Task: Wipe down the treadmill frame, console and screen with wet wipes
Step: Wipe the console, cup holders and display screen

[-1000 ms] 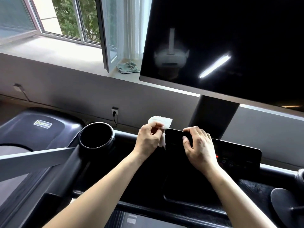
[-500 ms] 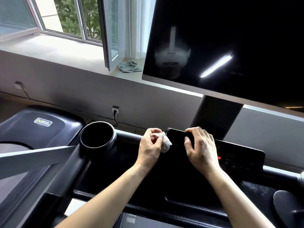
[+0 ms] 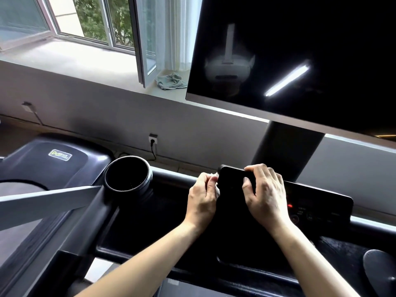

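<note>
Head view: our left hand (image 3: 202, 198) was curled round a crumpled white wet wipe (image 3: 217, 190), fingers closed on it. Only a sliver of white showed between the knuckles and the left end of the black glossy console panel (image 3: 317, 202). The wipe sat pressed against that end, touching it.

Our right hand (image 3: 265, 196) clamped the same panel just beside the wipe, fingers hooked over the top edge and thumb on the front face. So both hands were closed, one on the wipe, one on the panel.

Step in hand, as we judged it, was cleaning the panel's left edge and corner. The large black flat screen (image 3: 300, 50) above had no hand near it. The flat grey handrail bar (image 3: 42, 198) and the round black cup holder (image 3: 128, 179) were well apart from both hands. We couldn't tell which of those had been wiped.

What we reckoned the move called for:
- Brace with the right hand so the panel wouldn't tilt under pressure.
- Wrap the wipe round the corner and drag it along the edge one way, not scrub on the spot.
- Re-fold to a fresh face, since the exposed bit looked small.
- Go light near the small red indicator light (image 3: 289, 205) and the buttons below it. A wet wipe there risked stray presses or moisture in the seams.
- Give the gloss under the right hand a pass once that hand lifted, as prints were likely.
</note>
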